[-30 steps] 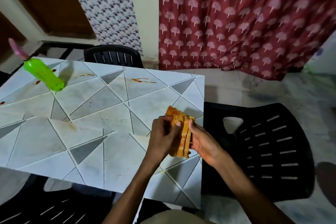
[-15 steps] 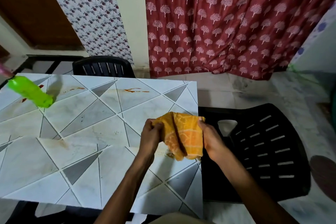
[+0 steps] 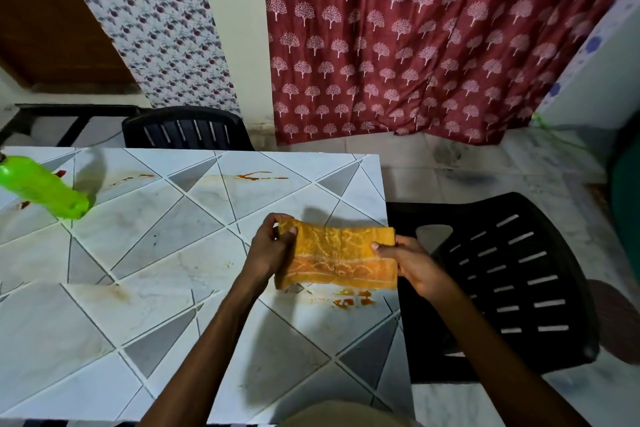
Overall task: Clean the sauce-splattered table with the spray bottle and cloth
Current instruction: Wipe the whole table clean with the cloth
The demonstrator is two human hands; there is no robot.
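Your left hand [image 3: 273, 246] and right hand [image 3: 412, 263] each pinch one end of the cloth [image 3: 343, 256], a folded orange terry rectangle with a darker woven band, stretched flat over the bench [image 3: 156, 236] near its right edge. Bench top is smooth and glossy with a white-grey triangle pattern; a red sauce smear [image 3: 353, 300] lies just below the cloth and a thin streak [image 3: 261, 177] runs near the far edge. The green plastic spray bottle [image 3: 41, 191] sits far left, well apart, with a wide stretch of bench top between; a slatted black chair [image 3: 512, 281] sits just beside the right edge.
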